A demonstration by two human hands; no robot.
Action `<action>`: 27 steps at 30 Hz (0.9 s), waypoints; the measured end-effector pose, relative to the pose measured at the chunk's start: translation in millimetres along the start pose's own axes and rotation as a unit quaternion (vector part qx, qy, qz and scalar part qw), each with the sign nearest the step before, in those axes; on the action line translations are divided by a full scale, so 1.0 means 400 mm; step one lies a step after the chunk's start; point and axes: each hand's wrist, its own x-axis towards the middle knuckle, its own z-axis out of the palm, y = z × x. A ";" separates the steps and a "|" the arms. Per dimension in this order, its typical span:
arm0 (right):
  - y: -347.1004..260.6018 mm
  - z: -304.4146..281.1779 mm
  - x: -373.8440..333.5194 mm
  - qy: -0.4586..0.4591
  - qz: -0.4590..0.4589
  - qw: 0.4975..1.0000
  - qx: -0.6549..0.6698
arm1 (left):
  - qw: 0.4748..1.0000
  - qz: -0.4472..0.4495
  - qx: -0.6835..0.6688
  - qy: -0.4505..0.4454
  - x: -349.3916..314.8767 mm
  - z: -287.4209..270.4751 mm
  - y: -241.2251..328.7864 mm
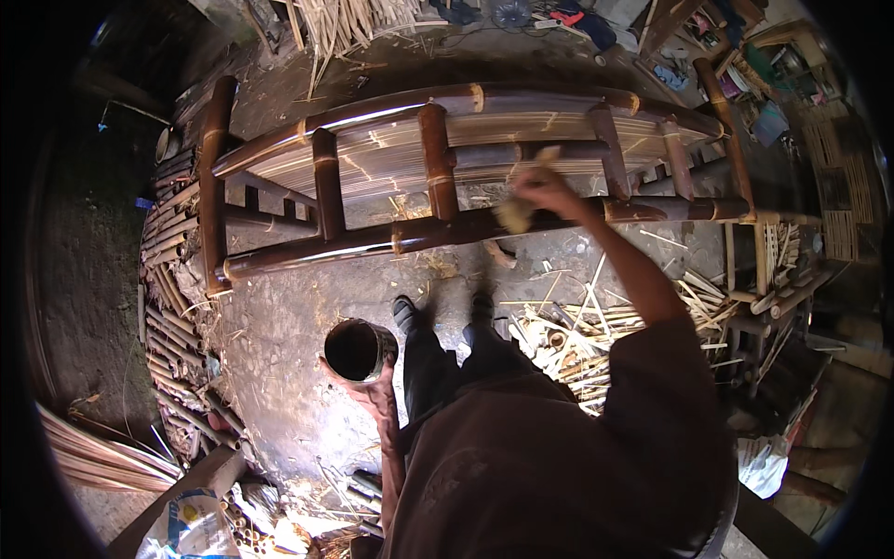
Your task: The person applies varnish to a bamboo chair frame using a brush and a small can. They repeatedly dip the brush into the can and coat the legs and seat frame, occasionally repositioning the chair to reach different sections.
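In front of me stands a long bamboo bench frame (321,252), dark brown and glossy, with pale bands at the joints and a slatted surface. My right hand (549,191) is closed around a paintbrush (513,216), blurred by motion. Its pale yellowish bristles point down at the frame's near lower rail; whether they touch it I cannot tell. Low on my left, my left hand (371,391) grips a round can (387,350) from below and the side. The can is tilted open toward me and looks dark inside; how full it is cannot be made out.
Cut bamboo pieces (177,326) are stacked along the left. A heap of split bamboo offcuts (568,349) lies right of my feet. Pale strips (345,23) lie beyond the frame. A printed sack (191,522) sits at the lower left, a white plastic bag (764,466) at the lower right.
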 end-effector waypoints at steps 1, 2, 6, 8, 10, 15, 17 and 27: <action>0.028 -0.123 -0.044 -0.005 0.149 0.981 0.123 | 1.000 -0.016 -0.024 -0.004 0.001 -0.009 0.009; 0.085 -0.258 -0.071 0.050 0.211 0.976 -0.011 | 0.998 -0.026 -0.055 -0.011 0.004 -0.005 0.018; 0.036 -0.146 -0.043 0.136 0.159 0.791 -0.576 | 0.997 -0.049 -0.054 -0.012 0.000 -0.030 -0.033; -0.071 0.103 0.009 0.129 0.037 0.836 -0.532 | 0.995 -0.048 -0.079 0.020 -0.005 -0.043 -0.097; -0.228 0.276 -0.012 0.121 -0.028 0.938 -0.324 | 0.996 -0.011 -0.091 0.001 -0.021 -0.046 -0.132; 0.099 0.185 -0.118 0.123 0.013 0.992 0.040 | 0.981 -0.077 -0.177 -0.036 0.000 -0.096 0.040; 0.182 -0.007 -0.209 0.189 -0.017 0.977 -0.102 | 0.996 -0.031 -0.087 0.009 -0.040 -0.070 -0.097; 0.098 0.089 -0.256 0.301 -0.137 0.880 -0.340 | 0.985 -0.089 -0.145 0.036 -0.125 -0.041 -0.074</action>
